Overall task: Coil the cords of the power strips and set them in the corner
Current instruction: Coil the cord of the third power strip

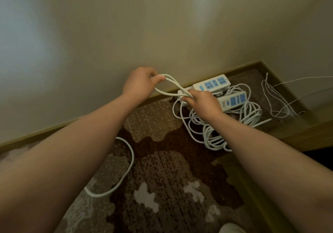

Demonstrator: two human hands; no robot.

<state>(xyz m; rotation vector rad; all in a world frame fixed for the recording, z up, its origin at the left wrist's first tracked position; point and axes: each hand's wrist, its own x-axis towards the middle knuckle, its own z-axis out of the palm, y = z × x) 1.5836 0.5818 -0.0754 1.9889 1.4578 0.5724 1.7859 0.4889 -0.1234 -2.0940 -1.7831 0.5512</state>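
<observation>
Both hands hold one cord (171, 87): left hand (139, 83) pinches its loops, right hand (201, 102) grips the other end. Loops could snag on coils (225, 124) just beneath the right hand.

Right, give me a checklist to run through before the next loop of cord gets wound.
1. Left hand grips the far end of the loop: ok.
2. Right hand grips the near end of the loop: ok.
3. Loose cord trailing on the carpet is free of knots: ok for the stretch in view; the rest is hidden by the arms.
4. Loose cord joins the loop being wound: cannot tell.
5. Two power strips already lie in the corner on coiled cords: ok.
6. Thin wires further right stay clear of the loop: ok.
</observation>
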